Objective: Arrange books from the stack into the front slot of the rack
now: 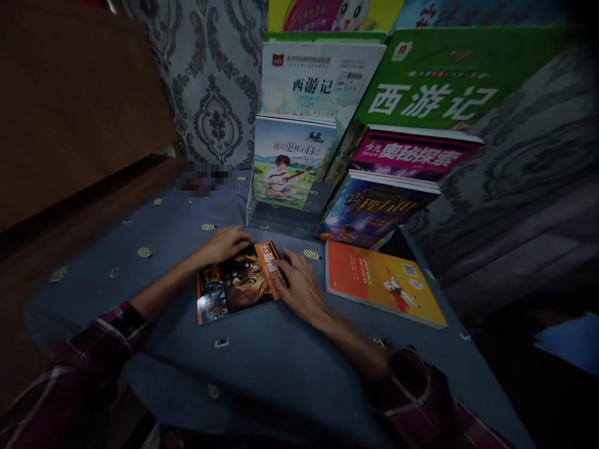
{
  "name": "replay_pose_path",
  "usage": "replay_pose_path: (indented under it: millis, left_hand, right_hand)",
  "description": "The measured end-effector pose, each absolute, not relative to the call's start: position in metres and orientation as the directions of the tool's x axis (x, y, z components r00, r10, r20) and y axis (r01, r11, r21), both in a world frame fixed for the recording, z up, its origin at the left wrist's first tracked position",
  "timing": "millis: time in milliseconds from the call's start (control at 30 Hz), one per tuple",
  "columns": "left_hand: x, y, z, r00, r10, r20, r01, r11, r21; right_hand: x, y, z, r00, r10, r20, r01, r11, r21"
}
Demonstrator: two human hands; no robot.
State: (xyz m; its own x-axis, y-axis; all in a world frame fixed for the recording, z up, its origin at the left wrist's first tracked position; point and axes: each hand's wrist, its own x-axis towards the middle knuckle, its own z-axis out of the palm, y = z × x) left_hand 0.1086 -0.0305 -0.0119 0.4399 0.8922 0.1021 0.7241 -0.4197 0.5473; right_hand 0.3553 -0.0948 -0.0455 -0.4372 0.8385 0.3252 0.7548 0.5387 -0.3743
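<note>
A small paperback book (246,280) with a lion on its black and orange cover lies face up on the cloth, slightly turned. My left hand (225,245) rests along its upper left edge, fingers reaching over the far side. On the opposite side, my right hand (302,285) touches the book's right edge; its fingers are apart and stretched forward, with the thumb by the orange strip. Neither hand is wrapped round the book. Some left fingertips are hard to make out.
Behind stands a clear rack with several upright books, including a guitar-player cover (292,165) and a dark blue book (369,209). An orange and yellow book (384,284) lies at the right. A blue-grey patterned cloth (154,293) covers the table; a wooden panel (75,106) borders the left.
</note>
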Motion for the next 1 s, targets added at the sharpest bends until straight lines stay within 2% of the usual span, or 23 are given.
replay_pose_path:
  millis: [67,133,200,267,400,700,1000]
  left_hand:
    - [0.118,-0.044,-0.016,0.448,0.870,0.205,0.797,-0.492,0.350]
    - [0.127,-0.059,-0.022,0.457,0.857,0.238,0.836,-0.505,0.215]
    - [0.133,-0.071,-0.028,0.464,0.851,0.247,0.854,-0.504,0.131]
    - [0.135,-0.077,-0.032,0.465,0.847,0.259,0.858,-0.503,0.105]
    - [0.133,-0.074,-0.035,0.462,0.837,0.294,0.840,-0.519,0.157]
    - [0.125,-0.066,-0.038,0.436,0.844,0.313,0.753,-0.532,0.386]
    - [0.122,-0.064,-0.037,0.403,0.863,0.304,0.701,-0.504,0.505]
  right_hand:
    - [0.352,-0.093,-0.045,-0.488,0.803,0.341,0.724,0.591,-0.356]
    - [0.345,-0.090,-0.043,-0.551,0.765,0.333,0.684,0.643,-0.344]
    - [0.337,-0.085,-0.041,-0.612,0.740,0.278,0.656,0.672,-0.344]
    - [0.330,-0.079,-0.039,-0.648,0.736,0.195,0.654,0.669,-0.353]
    - [0.327,-0.067,-0.038,-0.665,0.739,0.108,0.666,0.652,-0.362]
    - [0.337,-0.076,-0.048,-0.634,0.760,0.145,0.695,0.642,-0.324]
    - [0.363,-0.107,-0.053,-0.695,0.706,0.136,0.651,0.698,-0.298]
